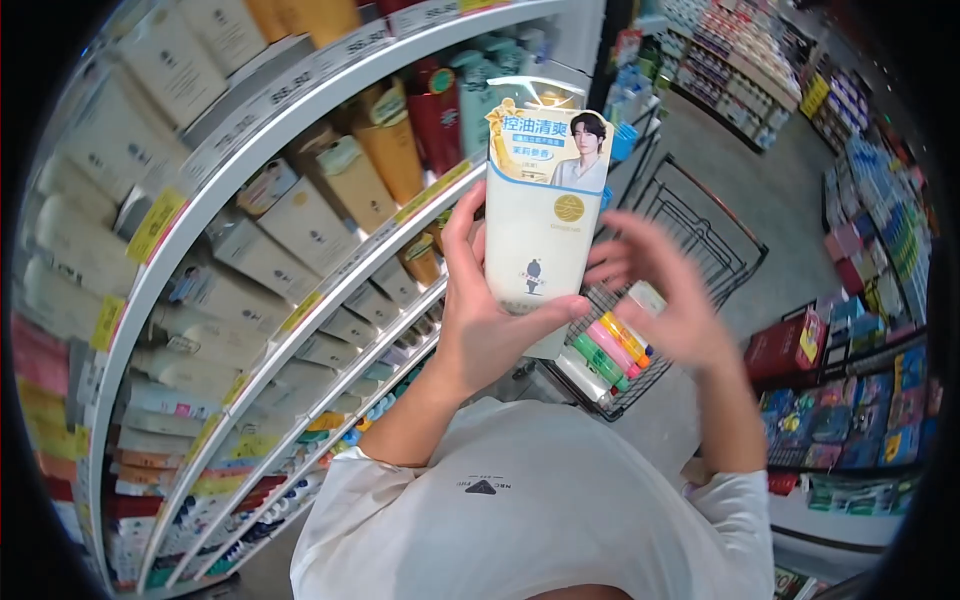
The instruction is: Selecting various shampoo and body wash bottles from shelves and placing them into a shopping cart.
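Observation:
A white pump bottle (536,240) with a printed label card around its neck stands upright in my left hand (487,315), the thumb across its lower front and the fingers behind its left side. My right hand (664,285), blurred, is just right of the bottle with fingers apart and nothing in it. Below and behind the hands is a black wire shopping cart (622,412). It carries a green bottle (600,360), a pink bottle (613,346), an orange-yellow bottle (625,335) and a silvery-white package (581,375).
Curved-looking white store shelves (255,105) with bottles, boxes and price tags fill the left side. At the right stand a dark red box (784,349) and racks of packaged goods (832,420). More stocked shelves (735,67) lie across the grey floor (720,157).

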### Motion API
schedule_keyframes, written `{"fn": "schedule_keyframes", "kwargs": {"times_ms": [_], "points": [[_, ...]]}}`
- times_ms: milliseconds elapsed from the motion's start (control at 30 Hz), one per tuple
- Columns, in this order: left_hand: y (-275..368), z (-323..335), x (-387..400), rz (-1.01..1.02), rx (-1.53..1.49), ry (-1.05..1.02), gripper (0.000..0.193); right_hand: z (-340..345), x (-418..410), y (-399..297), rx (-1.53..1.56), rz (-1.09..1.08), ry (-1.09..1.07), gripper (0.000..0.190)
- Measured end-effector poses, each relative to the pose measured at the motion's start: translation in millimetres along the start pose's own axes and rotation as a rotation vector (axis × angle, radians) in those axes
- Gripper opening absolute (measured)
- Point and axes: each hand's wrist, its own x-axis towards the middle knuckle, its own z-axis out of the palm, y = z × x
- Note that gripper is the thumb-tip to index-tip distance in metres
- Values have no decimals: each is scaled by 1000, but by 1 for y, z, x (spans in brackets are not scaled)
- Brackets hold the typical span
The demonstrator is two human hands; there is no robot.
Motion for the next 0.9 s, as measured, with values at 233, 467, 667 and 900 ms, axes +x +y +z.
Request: {"fn": "schedule_keyframes", "kwargs": {"times_ms": [233,467,667,900], "points": [[14,-43,-6,147,735,79,127,115,8,12,-164,-211,240,104],[21,-79,2,-213,-924,-107,108,136,-11,-73,-563,-649,-13,48],[9,-89,12,-106,-1559,-496,116,84,14,-88,-500,-376,-130,33],[25,-95,15,-94,-1328,-467,109,81,32,-81,-512,-566,-120,12]]}}
